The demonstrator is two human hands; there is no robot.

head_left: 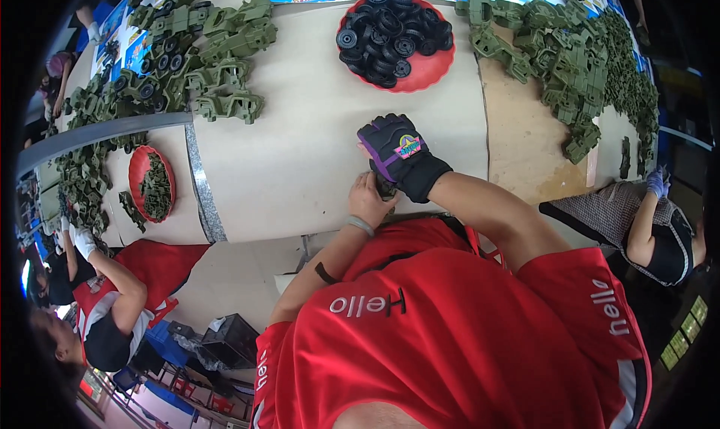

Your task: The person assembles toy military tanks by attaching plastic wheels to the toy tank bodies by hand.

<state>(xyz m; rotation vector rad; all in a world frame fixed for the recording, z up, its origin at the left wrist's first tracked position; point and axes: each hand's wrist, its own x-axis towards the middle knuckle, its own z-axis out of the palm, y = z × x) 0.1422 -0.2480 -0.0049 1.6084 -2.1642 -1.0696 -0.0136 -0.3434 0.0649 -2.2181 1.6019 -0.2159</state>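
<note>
At the table's near edge, close to my body, my left hand is bare and closed round a dark green plastic piece. Most of that piece is hidden, so its full shape does not show. My right hand, in a black and purple half-finger glove with a star badge, lies over the top of the same piece with its fingers curled together. Beyond my hands, a red scalloped plate holds a heap of black toy wheels.
Green toy vehicle bodies pile up at the far left, some with wheels. More green parts heap at the right. A metal bar and a red basket of small green parts stand left. Co-workers sit on both sides.
</note>
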